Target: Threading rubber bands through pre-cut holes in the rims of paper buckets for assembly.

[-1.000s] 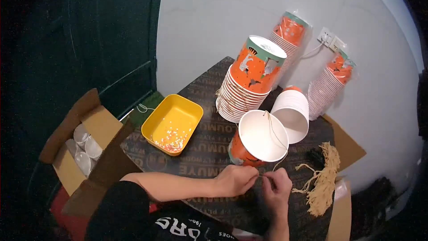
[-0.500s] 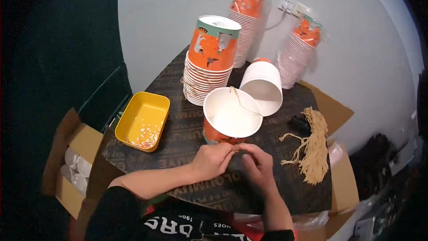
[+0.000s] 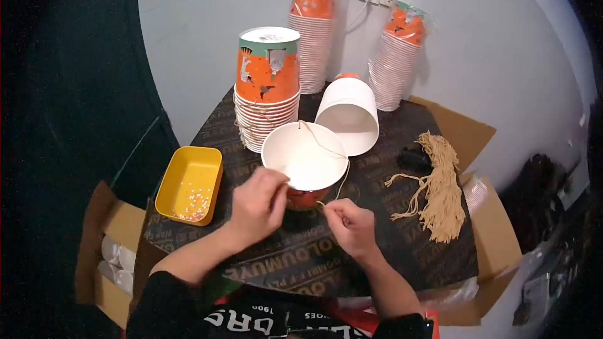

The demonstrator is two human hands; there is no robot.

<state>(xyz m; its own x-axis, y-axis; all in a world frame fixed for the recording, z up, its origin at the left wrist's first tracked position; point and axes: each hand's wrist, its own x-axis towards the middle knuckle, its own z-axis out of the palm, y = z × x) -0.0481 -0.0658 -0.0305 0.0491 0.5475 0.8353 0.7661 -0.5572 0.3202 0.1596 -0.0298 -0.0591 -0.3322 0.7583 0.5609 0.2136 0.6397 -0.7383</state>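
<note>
At the table [image 3: 408,263], the right hand [image 3: 352,229] pinches cord [image 3: 344,181]; the left hand [image 3: 257,204] bunches, its hold unclear. Threading the bucket [image 3: 306,157] seems underway, next needing careful aim.

Upright bucket [image 3: 311,158]: left outer wall partly hidden by left hand [image 3: 257,204]; fingertip grip unclear. Cord [image 3: 344,179] partly concealed inside right hand [image 3: 352,226]. Pellets [image 3: 198,202] in tub [image 3: 200,164], left of bucket: too small to count. Black item [image 3: 414,161] by yarn bundle [image 3: 445,198], right of bucket: kind indistinct.

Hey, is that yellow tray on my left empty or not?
Not empty: the yellow tray holds small white and reddish bits, scattered mostly over its near end, with bare bottom beyond.
</note>
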